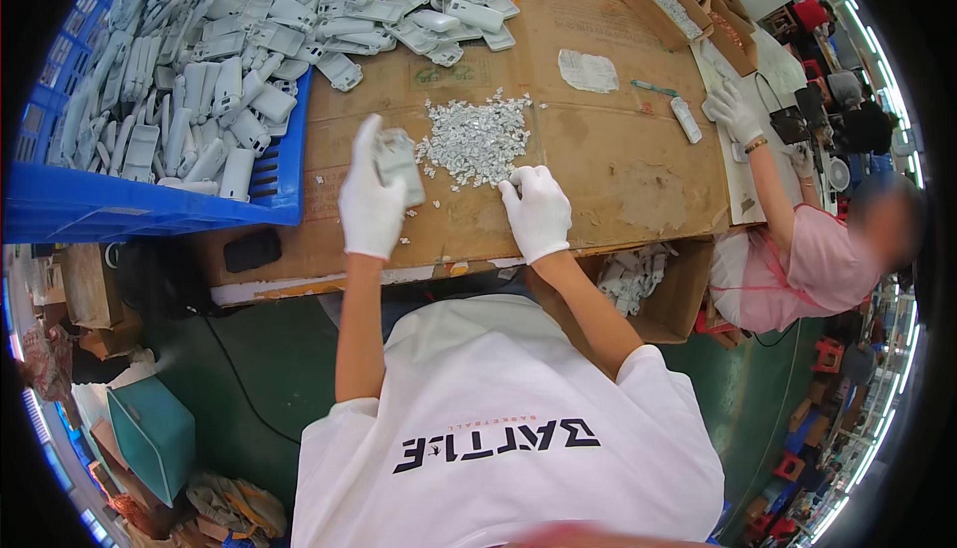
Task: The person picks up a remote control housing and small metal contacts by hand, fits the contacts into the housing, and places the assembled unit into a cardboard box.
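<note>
My left hand [373,197], in a white glove, grips a pale grey plastic shell [400,164] between thumb and fingers, just above the cardboard-covered table. A heap of small silvery-white pieces [477,139] lies in front of me. My right hand [538,211], gloved too, is at the heap's near right edge. Its fingers are curled together, and whatever they pinch is too small to make out. A few loose pieces lie between the two hands.
A blue crate [150,199] full of similar shells stands at the left, with more shells [429,15] spilling beyond it. A marker-like tube [686,120] and paper [588,71] lie to the right. A co-worker's gloved hand [733,113] is beyond. An open carton [673,299] sits below the table edge.
</note>
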Action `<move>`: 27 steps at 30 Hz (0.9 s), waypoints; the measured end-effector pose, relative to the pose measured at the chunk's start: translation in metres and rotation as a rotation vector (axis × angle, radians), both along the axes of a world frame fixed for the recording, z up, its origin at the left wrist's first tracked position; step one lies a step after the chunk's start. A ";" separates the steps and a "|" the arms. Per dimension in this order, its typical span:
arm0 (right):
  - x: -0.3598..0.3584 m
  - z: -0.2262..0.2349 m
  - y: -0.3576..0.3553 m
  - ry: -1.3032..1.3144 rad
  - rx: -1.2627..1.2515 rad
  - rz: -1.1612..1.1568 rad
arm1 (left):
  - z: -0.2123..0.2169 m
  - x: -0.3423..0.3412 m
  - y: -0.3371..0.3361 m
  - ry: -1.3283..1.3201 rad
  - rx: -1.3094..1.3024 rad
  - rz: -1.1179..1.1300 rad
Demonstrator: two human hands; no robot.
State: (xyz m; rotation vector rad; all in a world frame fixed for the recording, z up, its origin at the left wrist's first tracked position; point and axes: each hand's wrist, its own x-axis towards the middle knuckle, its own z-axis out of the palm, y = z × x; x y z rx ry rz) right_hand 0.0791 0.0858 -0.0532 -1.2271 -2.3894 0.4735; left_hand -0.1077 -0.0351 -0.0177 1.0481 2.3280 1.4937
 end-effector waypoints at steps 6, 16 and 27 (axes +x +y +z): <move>-0.001 -0.006 0.008 0.002 0.060 0.042 | -0.012 0.040 -0.006 -0.183 -0.027 -0.130; -0.005 0.021 0.019 0.121 0.191 0.207 | -0.006 0.062 0.003 -0.208 -0.070 -0.098; -0.027 0.045 -0.021 0.401 0.027 0.284 | 0.004 0.082 0.007 -0.137 0.024 -0.018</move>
